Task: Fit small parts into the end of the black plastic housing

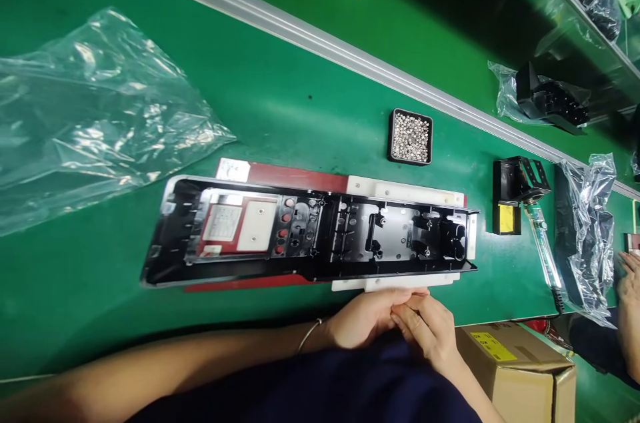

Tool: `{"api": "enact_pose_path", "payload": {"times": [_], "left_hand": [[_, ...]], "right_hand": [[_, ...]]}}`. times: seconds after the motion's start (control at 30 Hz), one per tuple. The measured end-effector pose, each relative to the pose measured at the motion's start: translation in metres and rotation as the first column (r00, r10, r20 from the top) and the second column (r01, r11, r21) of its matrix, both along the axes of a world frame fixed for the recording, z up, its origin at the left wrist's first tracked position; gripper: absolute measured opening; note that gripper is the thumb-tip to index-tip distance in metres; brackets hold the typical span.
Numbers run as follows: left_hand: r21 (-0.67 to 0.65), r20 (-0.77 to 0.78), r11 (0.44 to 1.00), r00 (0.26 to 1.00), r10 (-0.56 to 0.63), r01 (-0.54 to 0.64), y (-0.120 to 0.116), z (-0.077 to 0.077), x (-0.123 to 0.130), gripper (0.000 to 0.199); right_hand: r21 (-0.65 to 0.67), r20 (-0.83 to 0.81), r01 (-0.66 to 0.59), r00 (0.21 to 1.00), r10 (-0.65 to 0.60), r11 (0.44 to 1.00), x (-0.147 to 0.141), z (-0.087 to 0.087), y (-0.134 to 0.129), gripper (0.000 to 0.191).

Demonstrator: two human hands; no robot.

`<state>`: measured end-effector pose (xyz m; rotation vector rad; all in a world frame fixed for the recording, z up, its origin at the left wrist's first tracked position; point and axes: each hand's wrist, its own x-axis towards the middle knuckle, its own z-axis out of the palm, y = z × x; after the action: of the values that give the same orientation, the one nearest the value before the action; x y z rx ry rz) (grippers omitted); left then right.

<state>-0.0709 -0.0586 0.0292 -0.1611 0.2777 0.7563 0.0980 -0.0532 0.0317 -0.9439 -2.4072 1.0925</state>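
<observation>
My left hand and my right hand meet at the near edge of the work, fingers pressed together and closed. Whatever lies between the fingertips, if anything, is hidden. Just beyond them a long black plastic housing lies with its ribbed inside facing up. It rests in a red and white fixture, whose white near rail is right by my fingers. Through a window at the housing's left end, part of the fixture shows. Small shiny metal pieces fill a square black tray behind the housing.
A clear plastic bag spreads over the left of the green table. To the right stand a black holder with a corded tool and bagged parts. A cardboard box sits below; another person's hand shows far right.
</observation>
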Motion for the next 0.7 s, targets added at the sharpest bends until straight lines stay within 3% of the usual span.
{"api": "enact_pose_path", "payload": {"times": [0.17, 0.37, 0.6, 0.7], "left_hand": [[-0.026, 0.039, 0.999, 0.999, 0.019, -0.018, 0.001, 0.0, 0.002, 0.04], [-0.059, 0.055, 0.998, 0.998, 0.01, -0.007, 0.002, 0.0, 0.004, 0.041], [-0.072, -0.061, 0.997, 0.998, -0.035, 0.031, -0.001, -0.003, 0.001, 0.049], [-0.06, -0.071, 0.997, 0.996, -0.05, 0.045, -0.002, -0.003, 0.001, 0.051]], "right_hand": [[-0.003, 0.054, 0.006, 0.999, -0.006, 1.0, -0.007, 0.006, 0.006, 0.023], [0.048, 0.02, -0.054, 0.998, 0.053, 0.997, -0.015, 0.015, 0.016, 0.013], [0.137, -0.034, -0.092, 0.995, 0.098, 0.986, -0.019, 0.026, 0.028, 0.011], [0.08, -0.07, -0.076, 0.994, 0.082, 0.994, -0.018, 0.035, 0.032, 0.009]]}}
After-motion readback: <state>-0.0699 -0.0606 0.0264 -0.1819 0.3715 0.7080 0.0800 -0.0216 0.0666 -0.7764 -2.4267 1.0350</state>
